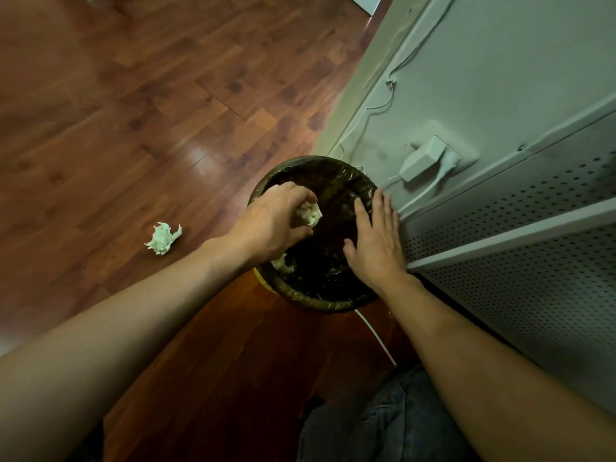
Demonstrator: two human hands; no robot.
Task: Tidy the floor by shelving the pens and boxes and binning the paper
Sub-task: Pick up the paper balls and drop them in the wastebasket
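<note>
A round bin [333, 303] lined with a dark bag stands on the wooden floor beside a white cabinet. My left hand [273, 225] hovers over the bin's left side and holds a crumpled white paper ball [310, 213] in its fingertips. My right hand [376, 241] is flat with straight fingers over the bin's right rim, next to the cabinet. Another piece of paper [283, 263] lies inside the bin, partly hidden under my left wrist. A second crumpled paper ball [163, 238] lies on the floor to the left of the bin.
The white perforated metal cabinet [520, 235] runs along the right. A white power adapter [423, 158] and cables sit on the wall behind the bin. A white cord [376, 338] lies on the floor in front of the bin. My knee in jeans [383, 421] is at the bottom.
</note>
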